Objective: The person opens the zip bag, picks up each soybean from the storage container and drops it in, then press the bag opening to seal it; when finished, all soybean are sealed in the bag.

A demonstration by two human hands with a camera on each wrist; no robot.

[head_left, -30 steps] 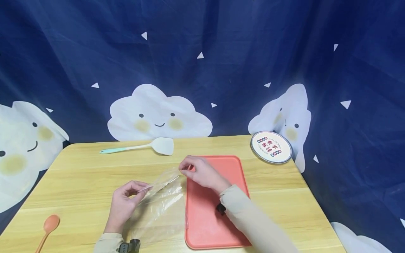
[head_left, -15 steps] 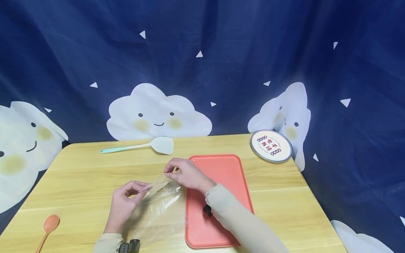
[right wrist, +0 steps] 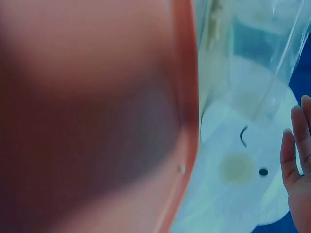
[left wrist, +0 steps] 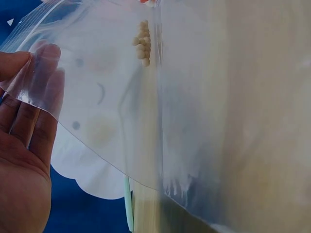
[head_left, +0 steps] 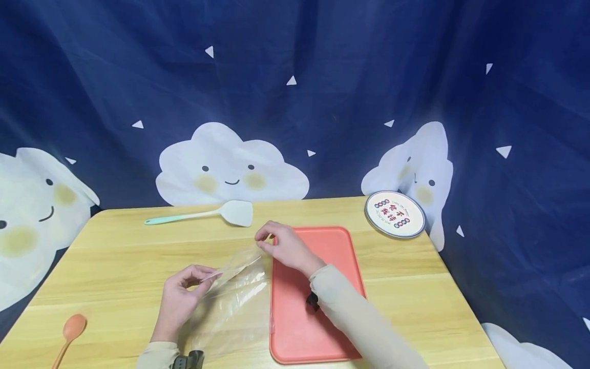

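Above the table, my left hand [head_left: 182,294] pinches the near edge of a clear plastic zip bag [head_left: 235,302]. In the left wrist view, thumb and fingers grip the bag's ridged corner [left wrist: 36,48]. My right hand [head_left: 290,249] pinches the far end of its top edge, above the left rim of a red tray [head_left: 318,318]. In the right wrist view only some fingers [right wrist: 289,155] show; thumb and pinch lie out of view. The bag hangs slack between the hands, its lower part near the tray's left edge. A beige knobbly cluster [left wrist: 142,43], of unclear kind, shows through the film.
Behind the bag lies a white spatula [head_left: 237,212] with a mint handle. An orange spoon [head_left: 74,328] is at the front left, and a round plate [head_left: 395,214] with red lettering sits at the back right corner. A blue curtain [head_left: 341,102] backs the table.
My right hand moved left along the bag's top edge toward my left hand, then back right and away. The left hand has stayed in place, pinching the bag.
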